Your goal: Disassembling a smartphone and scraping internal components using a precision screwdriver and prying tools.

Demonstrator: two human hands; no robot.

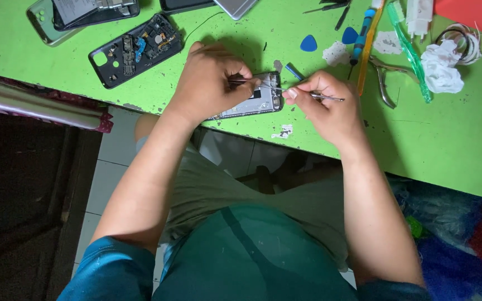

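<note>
Two hands work at the green painted worktop (447, 139) edge. Beneath the left hand (210, 83) fingers lies an opened silver phone frame (252, 103), seemingly rigid but fragile, best steadied by its rim. The right hand (327, 106) fingers pinch thin metal tweezers (322, 97), probably light and slippery.

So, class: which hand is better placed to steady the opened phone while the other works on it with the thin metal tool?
The left hand: it already lies over the opened phone on the green table. The right hand pinches the thin metal tool.
</note>
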